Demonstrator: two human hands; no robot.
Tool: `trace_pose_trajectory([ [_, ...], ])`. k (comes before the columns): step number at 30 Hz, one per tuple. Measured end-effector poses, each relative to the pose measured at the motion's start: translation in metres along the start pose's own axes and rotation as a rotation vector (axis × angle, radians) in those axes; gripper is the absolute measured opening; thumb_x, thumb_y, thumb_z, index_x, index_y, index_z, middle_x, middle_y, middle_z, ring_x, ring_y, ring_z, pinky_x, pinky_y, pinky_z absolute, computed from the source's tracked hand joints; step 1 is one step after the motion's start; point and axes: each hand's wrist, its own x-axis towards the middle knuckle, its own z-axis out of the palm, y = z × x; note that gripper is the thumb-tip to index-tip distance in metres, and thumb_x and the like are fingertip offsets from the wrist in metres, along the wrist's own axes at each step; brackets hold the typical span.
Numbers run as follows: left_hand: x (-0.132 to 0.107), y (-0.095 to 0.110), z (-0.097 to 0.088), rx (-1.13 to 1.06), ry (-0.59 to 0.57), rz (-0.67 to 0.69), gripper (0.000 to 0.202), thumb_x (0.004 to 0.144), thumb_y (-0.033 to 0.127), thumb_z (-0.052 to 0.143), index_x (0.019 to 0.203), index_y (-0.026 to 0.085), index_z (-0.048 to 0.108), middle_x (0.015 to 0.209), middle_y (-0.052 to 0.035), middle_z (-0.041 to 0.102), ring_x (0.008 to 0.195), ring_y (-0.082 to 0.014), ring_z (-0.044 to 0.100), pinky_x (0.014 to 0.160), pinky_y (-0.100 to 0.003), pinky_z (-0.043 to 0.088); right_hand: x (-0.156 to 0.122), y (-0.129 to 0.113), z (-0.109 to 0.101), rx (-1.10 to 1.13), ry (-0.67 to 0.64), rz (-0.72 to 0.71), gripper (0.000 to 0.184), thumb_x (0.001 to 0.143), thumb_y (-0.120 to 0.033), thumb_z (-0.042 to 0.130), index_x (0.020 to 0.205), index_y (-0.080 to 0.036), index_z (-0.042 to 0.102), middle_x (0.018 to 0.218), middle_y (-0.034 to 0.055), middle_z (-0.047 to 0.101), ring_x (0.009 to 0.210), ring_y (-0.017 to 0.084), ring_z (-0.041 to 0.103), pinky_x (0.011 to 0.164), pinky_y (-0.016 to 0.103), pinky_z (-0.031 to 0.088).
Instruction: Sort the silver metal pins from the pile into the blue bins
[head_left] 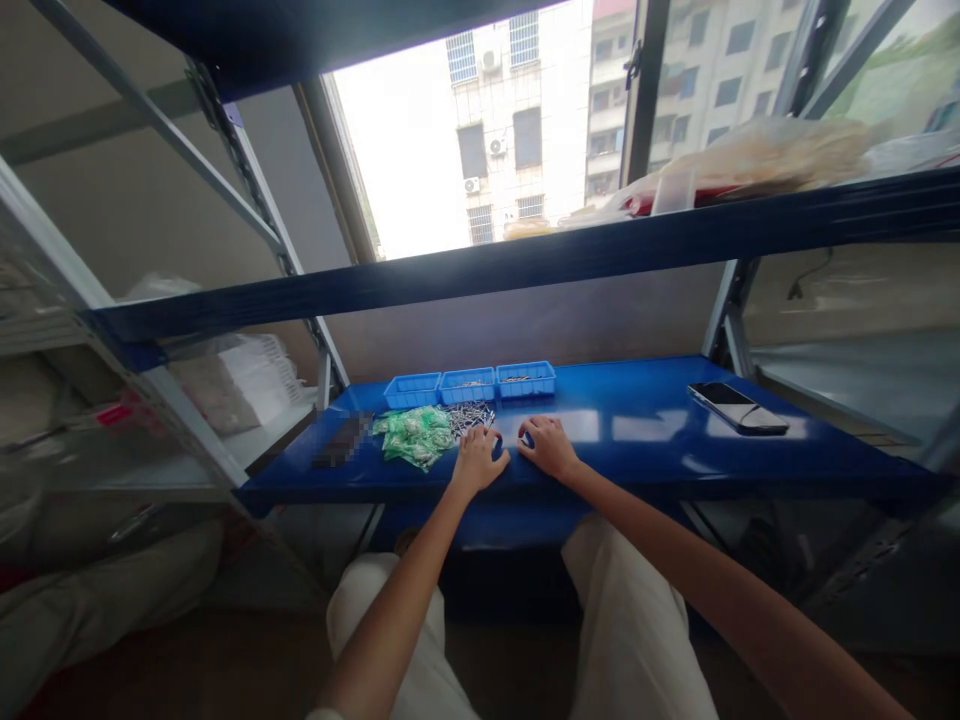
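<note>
My left hand (478,461) rests on the blue shelf top, its fingers curled and the thumb apart from them. It is just in front of a pile of small silvery metal pieces (469,415), which look like screws or pins. My right hand (548,447) lies a little to the right, with a gap between its bent fingers and thumb. No object shows in either hand. Left of the pile is a crumpled green plastic bag (416,436). Behind it stand blue plastic bins, a left one (412,391), a middle one (468,385) and a right one (525,379); the middle and right ones hold small metal pieces.
A phone (738,408) lies at the right on the blue shelf top (630,440). A dark blurred patch (343,441) is at the left end. Above runs the upper shelf's blue edge (480,272), with plastic bags (772,155) on it. Metal posts (727,310) frame the sides.
</note>
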Motion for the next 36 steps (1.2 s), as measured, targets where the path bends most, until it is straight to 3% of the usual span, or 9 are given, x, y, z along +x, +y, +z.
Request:
trace_pose_trajectory([
  [2, 0.003, 0.000, 0.001, -0.017, -0.005, 0.006, 0.025, 0.075, 0.033, 0.051, 0.095, 0.019, 0.055, 0.099, -0.0065, 0.051, 0.098, -0.0237, 0.044, 0.087, -0.039, 0.033, 0.001, -0.002, -0.001, -0.004, -0.040, -0.046, 0.016, 0.079, -0.024, 0.047, 0.087, -0.017, 0.060, 0.092, 0.0084, 0.058, 0.092, 0.022, 0.050, 0.083, 0.032, 0.029],
  [5, 0.008, -0.003, 0.002, -0.075, 0.002, 0.051, 0.018, 0.073, 0.029, 0.053, 0.088, 0.019, 0.056, 0.091, -0.0044, 0.055, 0.094, -0.0216, 0.047, 0.085, -0.036, 0.035, 0.010, -0.003, 0.003, -0.001, -0.070, 0.012, 0.020, 0.080, -0.029, 0.047, 0.091, -0.017, 0.059, 0.093, 0.0079, 0.057, 0.091, 0.021, 0.051, 0.079, 0.030, 0.033],
  [8, 0.011, -0.012, -0.002, -0.140, 0.045, 0.102, 0.010, 0.075, 0.026, 0.049, 0.078, 0.018, 0.056, 0.077, -0.0021, 0.055, 0.080, -0.0178, 0.051, 0.077, -0.031, 0.039, 0.026, -0.007, 0.012, 0.002, -0.088, 0.117, 0.038, 0.079, -0.046, 0.048, 0.103, -0.018, 0.055, 0.095, 0.0084, 0.057, 0.087, 0.022, 0.053, 0.072, 0.029, 0.037],
  [12, 0.009, -0.030, -0.013, -0.192, 0.110, 0.152, 0.015, 0.078, 0.019, 0.042, 0.070, 0.018, 0.054, 0.066, 0.0008, 0.053, 0.066, -0.0135, 0.051, 0.073, -0.030, 0.039, 0.054, -0.016, 0.026, 0.033, -0.120, 0.109, 0.057, 0.072, -0.056, 0.051, 0.116, -0.019, 0.048, 0.104, 0.0097, 0.054, 0.085, 0.022, 0.057, 0.064, 0.027, 0.039],
  [16, 0.012, -0.041, -0.018, -0.205, 0.210, 0.135, 0.017, 0.078, 0.019, 0.042, 0.065, 0.018, 0.053, 0.055, 0.0007, 0.048, 0.067, -0.0154, 0.050, 0.070, -0.029, 0.041, 0.082, -0.024, 0.040, 0.103, -0.135, 0.112, 0.051, 0.073, -0.054, 0.052, 0.111, -0.020, 0.051, 0.099, 0.0083, 0.059, 0.083, 0.022, 0.059, 0.063, 0.026, 0.039],
  [21, 0.025, -0.045, -0.011, -0.185, 0.298, 0.098, 0.020, 0.077, 0.018, 0.044, 0.058, 0.019, 0.050, 0.053, -0.0010, 0.047, 0.075, -0.0185, 0.049, 0.068, -0.030, 0.042, 0.105, -0.034, 0.053, 0.110, -0.166, 0.167, 0.037, 0.073, -0.044, 0.055, 0.098, -0.017, 0.056, 0.087, 0.0085, 0.065, 0.082, 0.023, 0.060, 0.064, 0.027, 0.038],
  [26, 0.028, -0.046, -0.010, -0.246, 0.294, 0.096, 0.020, 0.077, 0.016, 0.043, 0.059, 0.019, 0.051, 0.055, -0.0011, 0.049, 0.075, -0.0180, 0.048, 0.067, -0.029, 0.043, 0.107, -0.037, 0.058, 0.161, -0.147, 0.113, 0.025, 0.077, -0.038, 0.051, 0.091, -0.019, 0.059, 0.085, 0.0044, 0.066, 0.078, 0.019, 0.060, 0.062, 0.025, 0.036],
  [32, 0.022, -0.047, -0.016, -0.369, 0.270, 0.009, 0.017, 0.077, 0.017, 0.044, 0.067, 0.018, 0.058, 0.061, -0.0006, 0.052, 0.072, -0.0154, 0.051, 0.065, -0.026, 0.045, 0.102, -0.036, 0.057, 0.188, -0.051, 0.085, 0.025, 0.082, -0.042, 0.046, 0.087, -0.022, 0.060, 0.089, 0.0014, 0.063, 0.072, 0.014, 0.059, 0.054, 0.022, 0.031],
  [36, 0.016, -0.051, -0.020, -0.397, 0.385, -0.076, 0.016, 0.078, 0.020, 0.045, 0.083, 0.019, 0.060, 0.063, -0.0001, 0.054, 0.074, -0.0156, 0.052, 0.069, -0.027, 0.045, 0.099, -0.037, 0.055, 0.164, 0.004, 0.075, 0.026, 0.084, -0.043, 0.045, 0.087, -0.023, 0.061, 0.092, 0.0015, 0.061, 0.070, 0.013, 0.059, 0.054, 0.022, 0.031],
])
